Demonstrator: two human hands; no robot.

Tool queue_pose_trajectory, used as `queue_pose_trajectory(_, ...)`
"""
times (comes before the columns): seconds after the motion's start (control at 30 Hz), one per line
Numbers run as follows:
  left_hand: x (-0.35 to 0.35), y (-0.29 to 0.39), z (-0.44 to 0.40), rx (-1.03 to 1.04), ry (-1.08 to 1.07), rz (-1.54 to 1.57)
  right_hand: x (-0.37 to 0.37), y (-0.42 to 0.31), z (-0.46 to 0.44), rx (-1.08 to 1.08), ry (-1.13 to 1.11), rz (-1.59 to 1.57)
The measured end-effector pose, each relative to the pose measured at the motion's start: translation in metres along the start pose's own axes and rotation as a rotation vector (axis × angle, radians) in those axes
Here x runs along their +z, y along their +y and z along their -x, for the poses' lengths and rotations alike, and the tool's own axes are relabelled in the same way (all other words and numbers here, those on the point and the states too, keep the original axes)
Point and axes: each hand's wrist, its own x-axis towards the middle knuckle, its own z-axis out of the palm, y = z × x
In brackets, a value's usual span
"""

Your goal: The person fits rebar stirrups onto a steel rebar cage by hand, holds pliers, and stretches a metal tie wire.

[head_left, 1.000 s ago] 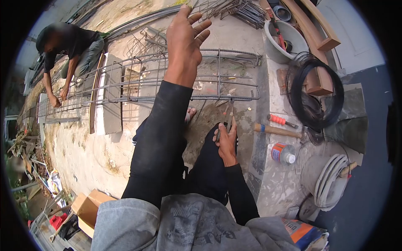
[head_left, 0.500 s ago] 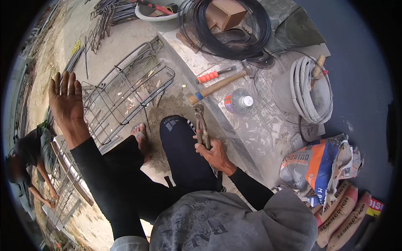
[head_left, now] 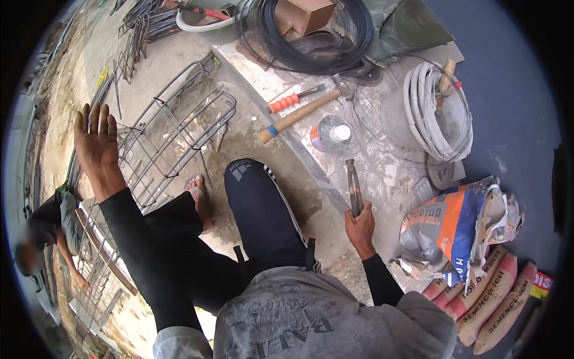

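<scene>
My left hand (head_left: 98, 146) is held out at the left, palm up and fingers stretched, with nothing in it. It appears over the end of a steel rebar cage (head_left: 179, 128) lying on the ground. In my right hand (head_left: 361, 230) is a pair of pincers (head_left: 354, 190), gripped by the handles, with the jaws pointing away from me. The pincers are over the concrete ledge (head_left: 311, 164), close to a plastic bottle (head_left: 330, 134) with a white cap. Beyond the bottle lie a wooden-handled hammer (head_left: 302, 115) and a chisel with an orange grip (head_left: 293, 102).
A coil of black wire (head_left: 305, 36) and a coil of white hose (head_left: 439, 113) rest on the ledge. At right are a torn mortar bag (head_left: 445, 230) and stacked cement bags (head_left: 490, 299). A bucket (head_left: 209, 27) stands at the back. Another person (head_left: 51, 227) bends over rebar at far left.
My right hand has moved right with the pincers, from beside my knee to over the ledge. The left hand stays raised and open. The view has shifted slightly.
</scene>
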Motion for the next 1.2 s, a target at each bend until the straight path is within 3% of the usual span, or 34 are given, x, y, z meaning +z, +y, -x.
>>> queue_pose_trajectory(0.1, -0.007, 0.004, -0.005, 0.013, 0.025, 0.004, 0.005, -0.003, 0.008, 0.000, -0.058, -0.024)
queue_pose_trajectory(0.2, -0.021, 0.014, -0.002, 0.059, 0.044, 0.001, 0.025, 0.004, 0.020, -0.280, -0.059, -0.072)
queue_pose_trajectory(0.37, -0.061, 0.039, 0.012, 0.188, 0.127, -0.018, 0.074, 0.031, 0.035, -0.063, -0.519, -0.088)
queue_pose_trajectory(0.53, -0.162, 0.077, 0.075, 0.262, 0.075, -0.142, 0.105, 0.074, 0.060, 0.049, -0.509, 0.102)
queue_pose_trajectory(0.67, -0.261, 0.059, 0.151, 0.111, 0.330, -0.392, 0.124, 0.093, 0.077, 0.158, -0.456, 0.200)
queue_pose_trajectory(0.8, -0.343, 0.038, 0.217, -0.100, 0.566, -0.282, 0.145, 0.128, 0.083, 0.141, -0.510, 0.220)
queue_pose_trajectory(0.97, -0.381, 0.017, 0.255, -0.144, 0.567, -0.291, 0.143, 0.137, 0.076, 0.070, -0.607, 0.325)
queue_pose_trajectory(1.2, -0.381, -0.034, 0.246, -0.311, 0.549, -0.350, 0.155, 0.139, 0.073, -0.029, -0.660, 0.550)
